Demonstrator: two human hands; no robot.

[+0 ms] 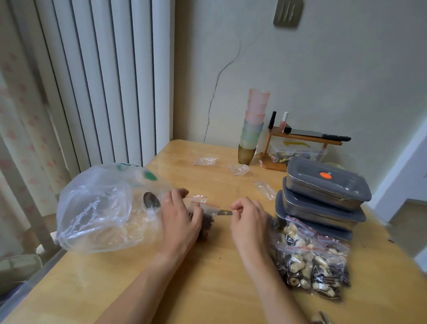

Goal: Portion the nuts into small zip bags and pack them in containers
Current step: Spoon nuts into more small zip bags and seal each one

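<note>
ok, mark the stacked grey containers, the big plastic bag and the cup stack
stacked grey containers (327, 179): head view, on the top lid beside the orange spot.
big plastic bag (97, 208): head view, on its crumpled clear side.
cup stack (254, 118): head view, on a pink cup midway up.

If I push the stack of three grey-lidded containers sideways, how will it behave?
The stack of containers sits staggered, not squarely aligned, so the top one may slide off first. The walls look rigid, so they won't flex. The filled zip bags lean against its base and would probably drag along.
</note>
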